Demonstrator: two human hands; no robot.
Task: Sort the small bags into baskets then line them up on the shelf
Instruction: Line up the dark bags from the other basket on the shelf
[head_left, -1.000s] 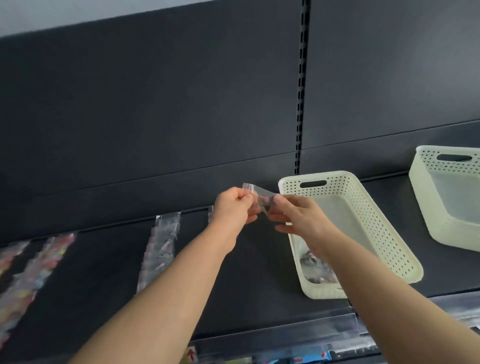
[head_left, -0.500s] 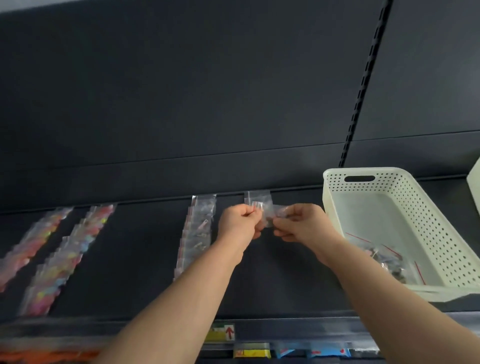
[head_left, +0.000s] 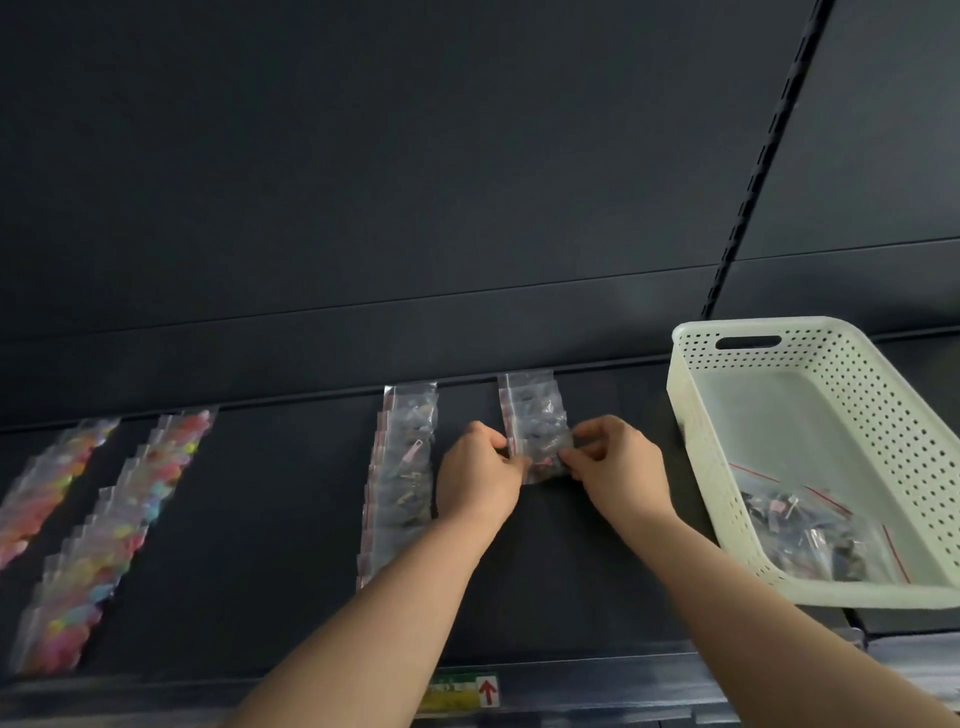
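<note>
My left hand (head_left: 480, 475) and my right hand (head_left: 615, 467) both pinch one small clear bag (head_left: 543, 462) of dark pieces, low over the dark shelf (head_left: 270, 545). It overlaps the front end of a short row of like bags (head_left: 530, 410) running to the shelf's back. A longer row of clear bags (head_left: 402, 483) lies just left of my left hand. To the right stands a cream perforated basket (head_left: 696, 415) with several more small bags (head_left: 800, 525) in its front end.
Two rows of bags with bright coloured pieces (head_left: 124, 525) lie at the shelf's left. A dark back panel (head_left: 415, 182) with a slotted upright (head_left: 753, 171) rises behind. A label strip with a red arrow (head_left: 462, 691) runs along the front edge.
Both hands have brought the bag down from mid-air onto the end of the short row. The view has swung left, so the basket now sits further right.
</note>
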